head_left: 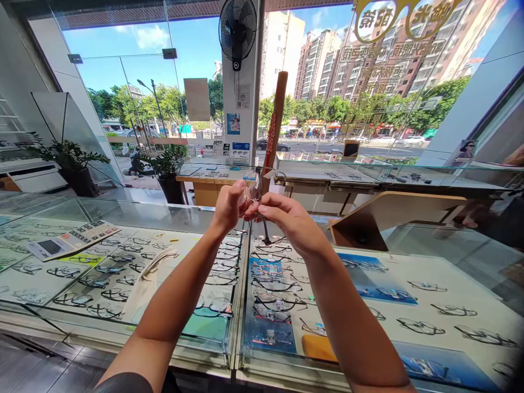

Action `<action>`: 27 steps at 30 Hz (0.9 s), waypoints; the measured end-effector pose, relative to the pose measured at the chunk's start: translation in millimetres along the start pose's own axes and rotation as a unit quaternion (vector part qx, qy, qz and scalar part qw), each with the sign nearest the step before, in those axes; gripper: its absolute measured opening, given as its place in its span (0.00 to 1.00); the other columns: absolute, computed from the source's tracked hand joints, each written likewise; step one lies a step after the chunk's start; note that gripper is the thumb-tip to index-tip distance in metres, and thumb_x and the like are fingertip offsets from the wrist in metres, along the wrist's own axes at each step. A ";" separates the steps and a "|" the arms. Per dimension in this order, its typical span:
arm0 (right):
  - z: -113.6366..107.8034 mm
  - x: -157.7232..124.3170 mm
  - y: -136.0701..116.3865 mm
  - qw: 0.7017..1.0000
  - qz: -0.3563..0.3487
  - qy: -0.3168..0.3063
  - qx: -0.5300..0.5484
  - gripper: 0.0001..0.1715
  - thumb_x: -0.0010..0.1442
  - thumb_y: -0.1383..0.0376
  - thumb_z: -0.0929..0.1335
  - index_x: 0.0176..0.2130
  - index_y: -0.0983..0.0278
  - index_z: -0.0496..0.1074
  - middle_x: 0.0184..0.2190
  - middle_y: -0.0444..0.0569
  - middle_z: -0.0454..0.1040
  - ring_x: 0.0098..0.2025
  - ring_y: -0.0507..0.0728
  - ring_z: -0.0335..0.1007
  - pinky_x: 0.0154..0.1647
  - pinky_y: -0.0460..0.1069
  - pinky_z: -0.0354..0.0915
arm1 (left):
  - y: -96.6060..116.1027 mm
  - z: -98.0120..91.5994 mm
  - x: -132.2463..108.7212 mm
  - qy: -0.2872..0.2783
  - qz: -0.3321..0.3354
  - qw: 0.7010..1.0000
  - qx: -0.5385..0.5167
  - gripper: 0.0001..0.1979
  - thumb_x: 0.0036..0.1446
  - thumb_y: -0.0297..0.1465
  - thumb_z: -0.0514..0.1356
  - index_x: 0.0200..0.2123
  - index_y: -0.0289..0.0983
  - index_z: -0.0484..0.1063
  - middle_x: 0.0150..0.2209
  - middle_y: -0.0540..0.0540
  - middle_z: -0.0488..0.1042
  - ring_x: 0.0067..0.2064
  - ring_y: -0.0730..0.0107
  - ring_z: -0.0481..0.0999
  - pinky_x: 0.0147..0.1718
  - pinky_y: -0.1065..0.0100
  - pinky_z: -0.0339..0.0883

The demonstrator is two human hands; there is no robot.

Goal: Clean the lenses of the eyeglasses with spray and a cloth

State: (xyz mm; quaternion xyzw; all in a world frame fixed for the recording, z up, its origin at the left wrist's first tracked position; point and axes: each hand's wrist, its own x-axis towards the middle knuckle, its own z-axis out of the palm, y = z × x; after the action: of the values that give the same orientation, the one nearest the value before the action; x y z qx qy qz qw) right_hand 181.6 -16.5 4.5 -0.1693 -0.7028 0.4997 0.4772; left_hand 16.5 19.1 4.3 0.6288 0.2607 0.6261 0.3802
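A pair of eyeglasses (254,191) with dark temples is raised above the glass display counter, turned side-on to me. My left hand (230,206) is closed on the lens side, thumb up along the rim. Closed too, my right hand (289,218) pinches the frame near its lower part with thumb and fingers. One dark temple (265,232) hangs down between the hands. The fingertips partly hide the frame, so the exact grip points do not show.
The glass counter (239,333) holds rows of spectacles. On its top are a calculator (73,240), a cream cloth pouch (149,278) and a tilted wooden-edged mirror or stand (393,215). An orange case (319,347) lies at the front. Beyond are another display counter (327,173) and potted plants (170,180).
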 end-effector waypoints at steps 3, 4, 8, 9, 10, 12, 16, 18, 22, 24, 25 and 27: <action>-1.1 0.2 -0.3 1.000 -0.002 0.007 0.006 0.09 0.66 0.57 0.75 0.35 0.58 0.80 0.39 0.46 0.83 0.46 0.57 0.78 0.58 0.57 0.70 | 1.9 0.8 0.0 -0.013 0.007 1.000 -0.010 0.38 0.51 0.67 0.60 0.13 0.41 0.57 0.10 0.53 0.55 0.13 0.79 0.51 0.14 0.71 0.43; -2.2 0.7 -0.2 1.000 -0.007 0.019 0.011 0.08 0.65 0.57 0.75 0.35 0.58 0.80 0.39 0.46 0.83 0.46 0.58 0.78 0.58 0.57 0.71 | 2.6 1.0 -0.2 -0.021 0.008 1.000 -0.011 0.38 0.52 0.68 0.59 0.12 0.41 0.58 0.10 0.53 0.54 0.13 0.80 0.51 0.14 0.70 0.43; -9.0 3.6 0.7 0.994 -0.041 0.093 0.027 0.08 0.65 0.56 0.75 0.35 0.57 0.80 0.41 0.47 0.84 0.46 0.58 0.79 0.58 0.58 0.72 | 1.7 0.1 -1.4 -0.070 0.001 0.998 0.000 0.40 0.53 0.69 0.59 0.11 0.40 0.60 0.11 0.54 0.52 0.14 0.79 0.50 0.15 0.69 0.40; -10.7 4.3 1.2 0.993 -0.048 0.109 0.025 0.09 0.65 0.56 0.74 0.35 0.57 0.79 0.41 0.47 0.84 0.45 0.58 0.78 0.58 0.58 0.72 | 0.4 -0.2 -1.9 -0.086 -0.004 0.996 0.009 0.41 0.53 0.70 0.59 0.12 0.40 0.61 0.11 0.54 0.52 0.14 0.79 0.50 0.15 0.69 0.40; -12.1 4.9 1.8 0.991 -0.055 0.122 0.022 0.09 0.65 0.56 0.74 0.35 0.56 0.79 0.41 0.46 0.84 0.45 0.58 0.78 0.58 0.58 0.73 | -1.0 -0.3 -2.6 -0.104 -0.009 0.994 0.020 0.41 0.54 0.69 0.59 0.12 0.40 0.61 0.11 0.54 0.52 0.14 0.79 0.51 0.16 0.68 0.41; -14.0 5.9 3.3 0.988 -0.065 0.139 0.019 0.08 0.65 0.56 0.74 0.35 0.56 0.79 0.39 0.46 0.84 0.45 0.58 0.77 0.56 0.57 0.74 | -3.8 0.2 -4.1 -0.135 -0.015 0.990 0.033 0.40 0.56 0.68 0.60 0.13 0.40 0.62 0.12 0.54 0.53 0.15 0.79 0.51 0.17 0.68 0.43; -14.1 7.2 5.1 0.988 -0.072 0.135 0.034 0.07 0.64 0.57 0.74 0.35 0.56 0.80 0.39 0.44 0.84 0.42 0.57 0.77 0.55 0.56 0.74 | -6.9 1.8 -6.0 -0.156 -0.011 0.987 0.027 0.39 0.56 0.65 0.62 0.13 0.40 0.57 0.12 0.55 0.50 0.17 0.79 0.49 0.18 0.68 0.42; -13.5 7.4 4.4 0.987 -0.071 0.135 0.040 0.07 0.65 0.57 0.74 0.36 0.56 0.80 0.39 0.44 0.85 0.41 0.56 0.77 0.54 0.55 0.74 | -8.0 1.4 -5.8 -0.161 -0.019 0.986 0.028 0.39 0.57 0.65 0.61 0.13 0.40 0.58 0.12 0.56 0.51 0.17 0.79 0.48 0.19 0.68 0.42; -12.9 6.8 1.2 0.986 -0.064 0.146 0.047 0.07 0.64 0.57 0.74 0.35 0.56 0.79 0.39 0.45 0.85 0.42 0.57 0.78 0.54 0.56 0.74 | -9.2 0.9 -6.0 -0.178 -0.035 0.982 0.059 0.39 0.57 0.66 0.60 0.14 0.40 0.59 0.13 0.54 0.53 0.17 0.79 0.49 0.19 0.67 0.39; -12.7 5.9 -0.7 0.987 -0.058 0.145 0.045 0.07 0.64 0.57 0.74 0.36 0.56 0.78 0.40 0.46 0.85 0.43 0.57 0.78 0.56 0.57 0.74 | -6.0 3.2 -9.2 -0.173 -0.020 0.983 0.057 0.39 0.57 0.66 0.61 0.13 0.41 0.56 0.13 0.54 0.52 0.17 0.78 0.49 0.20 0.67 0.38; -12.7 5.4 -1.8 0.987 -0.055 0.144 0.040 0.07 0.64 0.57 0.74 0.36 0.56 0.78 0.41 0.46 0.84 0.44 0.58 0.78 0.57 0.58 0.73 | -2.7 4.7 -11.7 -0.165 -0.008 0.985 0.053 0.39 0.57 0.66 0.60 0.13 0.41 0.56 0.12 0.53 0.52 0.17 0.78 0.49 0.20 0.66 0.39; -12.9 4.1 -4.1 0.988 -0.051 0.144 0.024 0.07 0.65 0.56 0.73 0.37 0.55 0.78 0.42 0.47 0.84 0.46 0.59 0.79 0.60 0.59 0.73 | 6.6 6.8 -17.6 -0.142 0.022 0.988 0.051 0.39 0.59 0.66 0.58 0.13 0.41 0.56 0.12 0.53 0.53 0.17 0.76 0.50 0.20 0.66 0.41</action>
State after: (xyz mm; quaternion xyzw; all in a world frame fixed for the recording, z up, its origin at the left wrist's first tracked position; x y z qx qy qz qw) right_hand 191.4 -8.4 10.7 -0.1923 -0.6225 0.4618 0.6019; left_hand 20.8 0.1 -0.2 0.7356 0.2220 0.5245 0.3667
